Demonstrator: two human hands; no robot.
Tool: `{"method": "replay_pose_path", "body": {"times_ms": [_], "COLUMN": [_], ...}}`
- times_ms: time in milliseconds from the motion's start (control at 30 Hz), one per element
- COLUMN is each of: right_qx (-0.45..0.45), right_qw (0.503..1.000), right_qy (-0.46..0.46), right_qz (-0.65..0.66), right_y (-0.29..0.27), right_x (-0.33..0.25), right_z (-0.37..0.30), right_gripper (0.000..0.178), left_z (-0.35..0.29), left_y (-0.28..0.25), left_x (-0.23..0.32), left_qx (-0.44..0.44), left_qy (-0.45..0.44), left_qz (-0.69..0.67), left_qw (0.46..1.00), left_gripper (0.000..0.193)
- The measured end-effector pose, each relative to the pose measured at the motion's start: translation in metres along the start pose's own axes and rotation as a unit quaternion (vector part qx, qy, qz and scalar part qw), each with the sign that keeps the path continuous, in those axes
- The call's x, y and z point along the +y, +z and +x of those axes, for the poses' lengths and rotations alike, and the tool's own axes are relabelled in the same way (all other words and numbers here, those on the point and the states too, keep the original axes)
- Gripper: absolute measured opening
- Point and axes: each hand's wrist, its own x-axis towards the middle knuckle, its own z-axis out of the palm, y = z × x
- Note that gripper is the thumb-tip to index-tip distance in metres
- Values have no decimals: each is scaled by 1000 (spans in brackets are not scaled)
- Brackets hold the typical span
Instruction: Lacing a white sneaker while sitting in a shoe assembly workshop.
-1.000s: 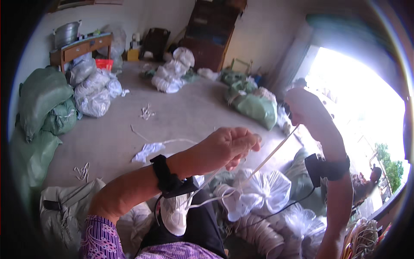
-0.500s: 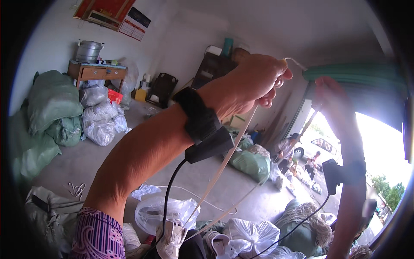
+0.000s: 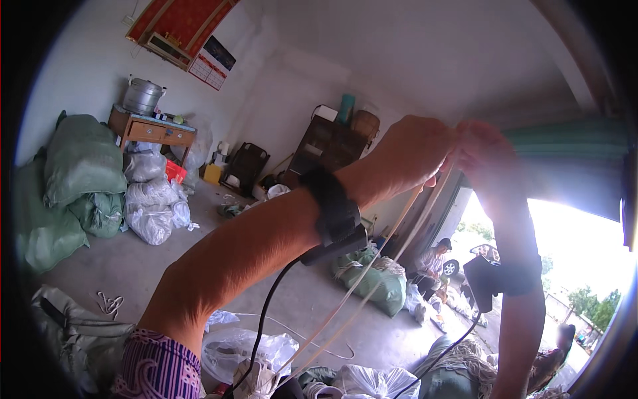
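Observation:
Both my hands are raised and meet in front of me, at the upper right of the head view. My left hand (image 3: 419, 149) is closed round a pale cord (image 3: 359, 274). Beside it, fingertips against the left's, my right hand (image 3: 488, 149) is curled in at the cord's upper end; glare blurs its fingers. Two taut strands of the cord slope down to a light lace-up shoe (image 3: 256, 380) at the bottom edge. How the cord is fastened there cannot be made out.
Clear plastic bags (image 3: 375, 380) and a bundle of loose cord (image 3: 458, 362) lie near my feet. Green sacks (image 3: 86, 159) are piled at the left, by a wooden desk (image 3: 153, 130). A person (image 3: 432, 263) sits by the bright doorway. Black cables hang from my wrist bands.
My right hand has moved left to meet my left hand, which has risen slightly to the right. The cord strands have swung along with them. The view has shifted a little.

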Motion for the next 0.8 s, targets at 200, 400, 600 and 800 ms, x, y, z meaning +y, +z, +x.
{"method": "replay_pose_path", "body": {"times_ms": [200,400,600,800], "right_qx": [5,22,-1,65], "right_qw": [1000,999,999,998], "right_qy": [8,33,26,12], "right_qz": [20,11,22,19], "right_y": [12,20,29,29], "right_x": [-3,1,10,13], "right_z": [-2,-2,1,2], "right_gripper": [23,27,27,24], "left_z": [-9,-11,-18,-28], "left_y": [-2,-8,-21,-13], "left_x": [4,2,2,-14], "left_qx": [-16,-32,-69,-43], "left_qy": [-71,-71,-110,-184], "left_qz": [-99,-100,-86,-279], "left_qw": [992,992,988,942], "left_gripper": [33,31,32,33]}}
